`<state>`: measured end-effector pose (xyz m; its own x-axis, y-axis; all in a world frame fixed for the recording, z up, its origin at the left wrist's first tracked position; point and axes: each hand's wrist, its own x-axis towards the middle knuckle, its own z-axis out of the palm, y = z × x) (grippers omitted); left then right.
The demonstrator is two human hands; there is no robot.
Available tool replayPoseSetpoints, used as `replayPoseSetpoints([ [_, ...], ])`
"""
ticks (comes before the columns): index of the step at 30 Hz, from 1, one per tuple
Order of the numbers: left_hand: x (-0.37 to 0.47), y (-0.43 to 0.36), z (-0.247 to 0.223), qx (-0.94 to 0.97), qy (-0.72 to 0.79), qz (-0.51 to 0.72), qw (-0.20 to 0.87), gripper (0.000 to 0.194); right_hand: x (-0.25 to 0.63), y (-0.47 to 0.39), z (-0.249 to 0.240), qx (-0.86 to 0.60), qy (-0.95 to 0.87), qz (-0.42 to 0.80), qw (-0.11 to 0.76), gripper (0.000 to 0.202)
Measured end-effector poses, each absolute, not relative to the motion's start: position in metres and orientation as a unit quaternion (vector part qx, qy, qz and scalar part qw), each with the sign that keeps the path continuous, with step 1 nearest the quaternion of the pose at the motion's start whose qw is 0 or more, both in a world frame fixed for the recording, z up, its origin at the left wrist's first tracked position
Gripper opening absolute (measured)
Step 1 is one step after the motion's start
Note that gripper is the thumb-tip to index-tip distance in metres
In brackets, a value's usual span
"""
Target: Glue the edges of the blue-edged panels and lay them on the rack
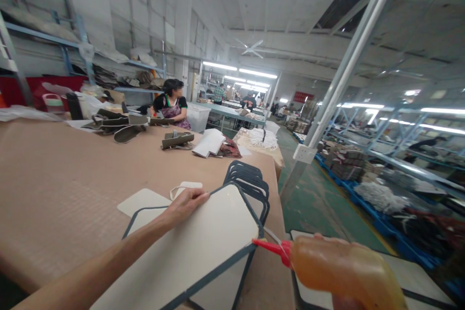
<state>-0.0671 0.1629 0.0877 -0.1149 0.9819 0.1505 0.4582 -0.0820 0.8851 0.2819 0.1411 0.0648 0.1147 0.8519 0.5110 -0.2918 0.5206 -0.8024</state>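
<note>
"What is the person's right hand (345, 302) doing nearest the viewer?"

"Its fingers are wrapping around a squeeze bottle (337, 271) of amber liquid. The bottle is lying nearly level, probably so that its red nozzle (271, 246) is meeting the dark edging (218, 272) at the right corner of the cream panel (218, 227)."

"And the left hand (185, 203)?"

"Its fingers are gripping the panel's far left edge, seemingly to steady it while leaving the right side accessible. The panel is lying at a slant over other panels, on the near right part of the counter (54, 169)."

"What is sitting beyond?"

"A row of dark-edged panels (245, 174) is overlapping near the counter's right edge, perhaps for easy reach. The brown surface is carrying white sheets (209, 143) and olive pieces (176, 140) farther back."

"And the room?"

"A metal post (334, 82) is rising at the right above a green floor (303, 179). A co-worker (172, 106) is sitting past the counter's far side, while tube lights (257, 73) are glowing and a ceiling fan (251, 48) is hanging farther off."
</note>
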Motion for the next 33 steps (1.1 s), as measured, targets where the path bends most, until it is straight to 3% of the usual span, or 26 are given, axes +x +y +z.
replayPoseSetpoints([
  [8, -0.057, 0.159, 0.063, 0.514, 0.592, 0.479, 0.395, 0.048, 0.274, 0.15, 0.069, -0.245, -0.507, 0.414, 0.715, 0.043],
  [15, -0.053, 0.154, 0.058, 0.452, 0.571, 0.468, 0.501, 0.058, 0.269, 0.155, 0.075, -0.264, -0.481, 0.394, 0.737, 0.061],
  [26, -0.059, 0.151, 0.059, 0.436, 0.559, 0.489, 0.508, 0.054, 0.258, 0.16, 0.068, -0.247, -0.48, 0.41, 0.736, 0.059],
  [33, -0.066, 0.149, 0.064, 0.465, 0.586, 0.481, 0.457, 0.048, 0.257, 0.155, 0.061, -0.265, -0.523, 0.398, 0.706, 0.062],
])
